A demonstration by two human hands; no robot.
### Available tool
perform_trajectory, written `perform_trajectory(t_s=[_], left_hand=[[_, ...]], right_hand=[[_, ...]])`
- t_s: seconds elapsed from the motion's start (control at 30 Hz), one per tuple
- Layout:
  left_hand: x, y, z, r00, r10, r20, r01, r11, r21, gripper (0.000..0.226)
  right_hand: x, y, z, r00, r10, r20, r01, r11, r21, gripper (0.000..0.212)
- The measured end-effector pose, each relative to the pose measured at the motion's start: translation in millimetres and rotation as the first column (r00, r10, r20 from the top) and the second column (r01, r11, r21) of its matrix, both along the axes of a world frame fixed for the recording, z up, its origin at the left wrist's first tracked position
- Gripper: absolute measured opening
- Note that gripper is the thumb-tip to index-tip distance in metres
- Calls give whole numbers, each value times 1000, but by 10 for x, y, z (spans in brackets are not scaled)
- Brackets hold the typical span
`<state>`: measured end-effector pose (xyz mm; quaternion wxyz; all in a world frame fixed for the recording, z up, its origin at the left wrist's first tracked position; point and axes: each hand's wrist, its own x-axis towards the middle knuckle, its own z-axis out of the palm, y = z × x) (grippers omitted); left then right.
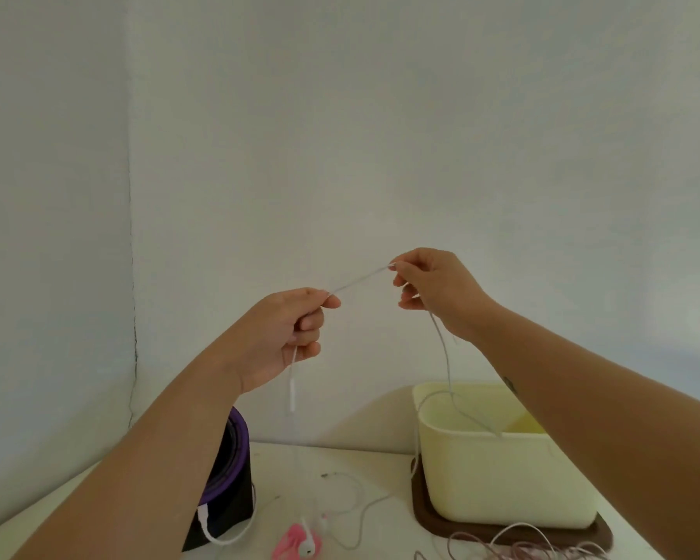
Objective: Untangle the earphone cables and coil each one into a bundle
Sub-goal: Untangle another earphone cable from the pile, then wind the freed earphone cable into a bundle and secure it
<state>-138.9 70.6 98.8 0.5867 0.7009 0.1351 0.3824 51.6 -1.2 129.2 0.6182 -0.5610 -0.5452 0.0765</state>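
The left hand (292, 333) and right hand (437, 293) are each pinching the white earphone cable (358, 280), stretching it taut above the table (380, 470), likely straightening it before coiling.

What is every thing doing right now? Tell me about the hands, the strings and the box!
left hand: raised, pinching the white earphone cable.
right hand: raised, pinching the same cable.
white earphone cable: stretched between the hands, both ends hanging down, not coiled.
pink cable: loose heap on the table, not coiled.
yellow tub: upright, open, on a brown tray.
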Motion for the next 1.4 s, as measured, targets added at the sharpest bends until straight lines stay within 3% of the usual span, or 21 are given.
perform_trajectory(t_s=[0.17, 0.37, 0.47, 0.53, 0.67, 0.8, 0.87, 0.93, 1.0, 1.07, 1.1, 1.17, 1.2, 1.27, 1.33, 1.4], left_hand=[[-103, 68, -92, 997, -70, 36, 72, 996, -48, 22], [-245, 131, -134, 932, -119, 343, 210, 948, -240, 23], [-307, 197, -161, 906, -103, 410, 234, 930, -283, 27], [-326, 227, -214, 929, -69, 363, 184, 939, -292, 27], [-316, 248, -359, 993, -64, 102, 86, 970, -227, 22], [-362, 249, -414, 993, -97, -66, 87, 987, -138, 23], [-398, 247, -434, 969, -113, -218, 96, 992, -88, 29], [-427, 243, -472, 924, -141, -355, 129, 990, -58, 28], [-439, 232, -508, 907, -191, -375, 170, 981, -89, 25], [-430, 218, -532, 924, -239, -299, 200, 967, -155, 25], [-423, 215, -536, 936, -258, -240, 214, 957, -193, 25], [-412, 210, -528, 943, -315, -106, 280, 925, -257, 22], [-406, 206, -516, 932, -359, -47, 334, 902, -272, 21], [-386, 194, -479, 909, -415, 25, 406, 873, -270, 23], [-359, 164, -431, 906, -419, 69, 422, 870, -257, 19], [-321, 85, -367, 894, -425, 144, 448, 859, -247, 16]], right_hand=[[66, 77, -68, 986, -167, 13, 167, 986, -16, 19], [141, 58, -173, 960, -212, 181, 228, 971, -74, 21], [172, 56, -248, 961, -188, 203, 212, 972, -103, 20], [224, 59, -260, 956, -241, 165, 254, 965, -65, 20], [329, 146, -286, 953, -299, 48, 301, 952, -48, 27], [384, 197, -351, 947, -320, 3, 319, 945, -69, 22], [423, 193, -347, 926, -376, -25, 375, 926, -34, 24], [455, 193, -300, 910, -396, -125, 396, 918, -19, 25], [449, 201, -225, 877, -274, -395, 292, 956, -16, 21], [372, 175, -162, 691, 5, -723, 50, 997, 54, 20], [344, 168, -156, 582, 110, -806, -29, 993, 115, 28], [298, 165, -160, 514, 173, -840, -71, 985, 159, 37], [270, 165, -170, 542, 170, -823, -69, 985, 158, 34], [222, 193, -230, 729, 83, -679, -28, 995, 91, 22], [199, 244, -332, 933, -69, -353, 70, 997, -11, 17], [188, 275, -438, 982, -187, 24, 188, 981, -46, 16]])
